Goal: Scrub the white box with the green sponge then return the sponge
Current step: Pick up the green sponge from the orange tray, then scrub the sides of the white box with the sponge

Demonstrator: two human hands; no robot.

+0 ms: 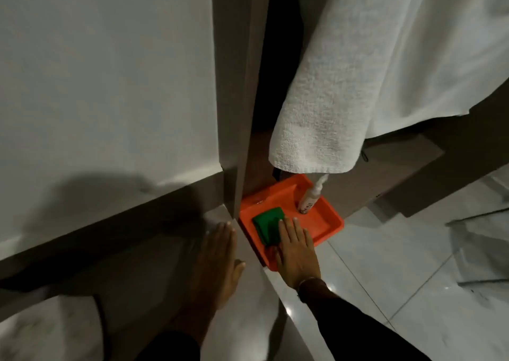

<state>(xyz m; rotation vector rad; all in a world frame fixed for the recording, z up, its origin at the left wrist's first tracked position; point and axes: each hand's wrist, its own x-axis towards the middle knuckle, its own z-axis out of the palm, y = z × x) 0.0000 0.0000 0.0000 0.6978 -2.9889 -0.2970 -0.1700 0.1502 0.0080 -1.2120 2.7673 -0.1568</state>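
A green sponge [268, 224] lies in the near left part of an orange tray [327, 224] on the floor. My right hand [296, 250] is on the sponge, fingers stretched flat over its right side and the thumb tucked under its near edge. My left hand [220, 253] hovers flat and empty to the left of the tray, in shadow, beside a brown upright panel [242, 112]. A large white flat-faced box [104, 71] fills the left of the view.
A white pump bottle [308, 199] stands in the far right corner of the tray. A white towel [325, 107] hangs over the tray's back. Pale glossy floor tiles [385, 264] spread to the right. White cloth [440, 44] hangs at the upper right.
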